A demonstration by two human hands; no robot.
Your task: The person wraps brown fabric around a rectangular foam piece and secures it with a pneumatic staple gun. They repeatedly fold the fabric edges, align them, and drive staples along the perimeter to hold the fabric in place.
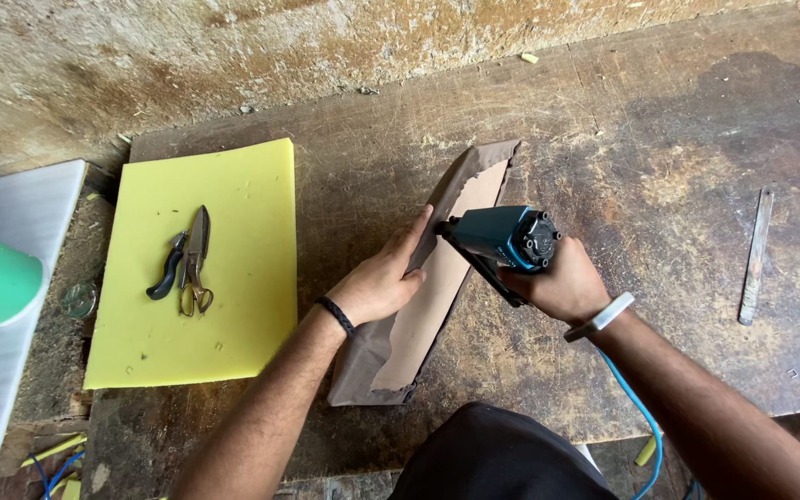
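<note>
Brown fabric covers the panel [418, 296] lying on our worn wooden counter [659, 139]. Our left hand [383, 278] presses flat on its edge, fingers extended, while our right hand [562, 282] grips a teal staple gun [502, 239] against it. Scissors [194, 264] rest on yellow foam [233, 231] nearby.

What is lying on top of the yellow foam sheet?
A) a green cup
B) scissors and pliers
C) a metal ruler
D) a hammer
B: scissors and black-handled pliers lie side by side on the yellow foam sheet, away from both hands.
</note>
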